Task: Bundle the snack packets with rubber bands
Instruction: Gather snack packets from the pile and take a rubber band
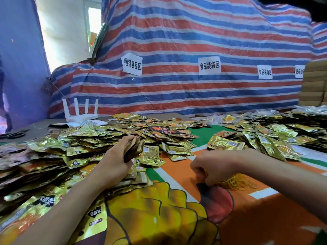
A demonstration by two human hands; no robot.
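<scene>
A big heap of gold snack packets [53, 156] covers the left half of the table. My left hand [115, 158] grips a stack of packets [134, 147] upright above the heap's near edge. To the right, my right hand [205, 167] is curled, its fingertips pinching at the left edge of a loose pile of yellow rubber bands [237, 181] on the orange cloth. Whether a band sits between the fingers is hidden.
More gold packets [265, 138] lie spread at the right. A white router [80, 112] stands at the back left by scissors [14, 134]. A striped tarp [177, 50] with paper labels rises behind the table. Cardboard boxes [313, 82] are stacked far right.
</scene>
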